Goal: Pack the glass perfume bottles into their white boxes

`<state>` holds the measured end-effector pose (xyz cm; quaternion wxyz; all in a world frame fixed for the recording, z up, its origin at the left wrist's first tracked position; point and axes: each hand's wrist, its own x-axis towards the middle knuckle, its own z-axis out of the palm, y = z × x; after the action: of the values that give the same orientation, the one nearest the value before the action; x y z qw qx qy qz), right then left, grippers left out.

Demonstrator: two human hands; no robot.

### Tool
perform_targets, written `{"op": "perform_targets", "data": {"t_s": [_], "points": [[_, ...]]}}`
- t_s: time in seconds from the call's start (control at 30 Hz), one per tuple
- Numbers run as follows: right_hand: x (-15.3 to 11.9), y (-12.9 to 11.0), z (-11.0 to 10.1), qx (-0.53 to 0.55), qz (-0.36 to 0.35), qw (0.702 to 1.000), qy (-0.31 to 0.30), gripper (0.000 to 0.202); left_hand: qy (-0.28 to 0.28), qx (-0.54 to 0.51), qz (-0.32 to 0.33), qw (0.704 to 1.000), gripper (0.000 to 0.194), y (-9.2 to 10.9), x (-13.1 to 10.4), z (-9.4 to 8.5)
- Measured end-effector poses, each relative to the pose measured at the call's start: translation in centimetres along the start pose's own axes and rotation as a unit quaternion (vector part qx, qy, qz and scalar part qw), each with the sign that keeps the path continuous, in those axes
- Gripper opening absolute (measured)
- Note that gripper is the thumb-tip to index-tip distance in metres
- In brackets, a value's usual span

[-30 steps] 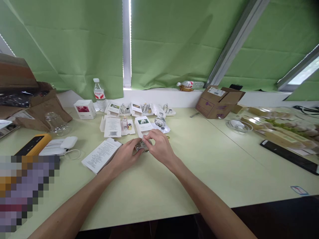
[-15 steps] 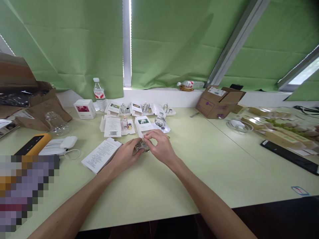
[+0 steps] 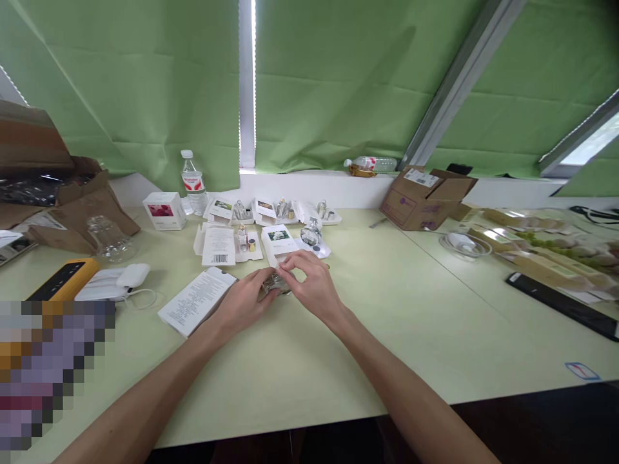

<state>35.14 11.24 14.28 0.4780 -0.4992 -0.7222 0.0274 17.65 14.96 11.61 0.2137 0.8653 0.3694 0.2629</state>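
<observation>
My left hand is closed around a small see-through glass perfume bottle on the table, mostly covered by my fingers. My right hand pinches at the bottle's top; whatever lies between those fingertips is too small to make out. Just beyond my hands lie an opened white box with a flower picture and a round faceted bottle. Left of my left hand rests a white printed carton.
Behind are several opened boxes with bottles, such as a slim bottle beside a carton with a barcode. A water bottle stands by a white box. At right are a cardboard box, a coiled cable and a long black object.
Both hands stay in nearly the same place at the bottle. The right fingertips shift very slightly at its top.
</observation>
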Motion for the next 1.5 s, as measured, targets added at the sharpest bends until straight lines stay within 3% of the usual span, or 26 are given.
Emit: {"op": "perform_targets", "data": {"t_s": [0.5, 0.77, 1.0, 1.23, 1.5], "points": [[0.33, 0.0, -0.28, 0.022, -0.01, 0.999, -0.028, 0.015, 0.008, 0.002, -0.001, 1.0, 0.032, -0.07, 0.06, 0.04], [0.19, -0.51, -0.05, -0.058, -0.023, 0.998, -0.03, 0.016, 0.012, -0.008, 0.003, 1.0, 0.03, 0.17, 0.04, -0.05], [0.34, -0.25, -0.26, 0.0, 0.009, 0.999, -0.031, 0.013, 0.01, -0.005, -0.002, 1.0, 0.031, 0.11, 0.03, 0.0], [-0.01, -0.49, 0.2, -0.102, -0.03, 0.994, -0.029, 0.016, 0.012, -0.002, 0.006, 1.0, 0.031, 0.17, 0.07, -0.04], [0.33, -0.48, -0.19, -0.016, 0.001, 0.999, -0.028, 0.015, 0.013, -0.002, 0.002, 1.0, 0.029, 0.13, 0.09, -0.02]]}}
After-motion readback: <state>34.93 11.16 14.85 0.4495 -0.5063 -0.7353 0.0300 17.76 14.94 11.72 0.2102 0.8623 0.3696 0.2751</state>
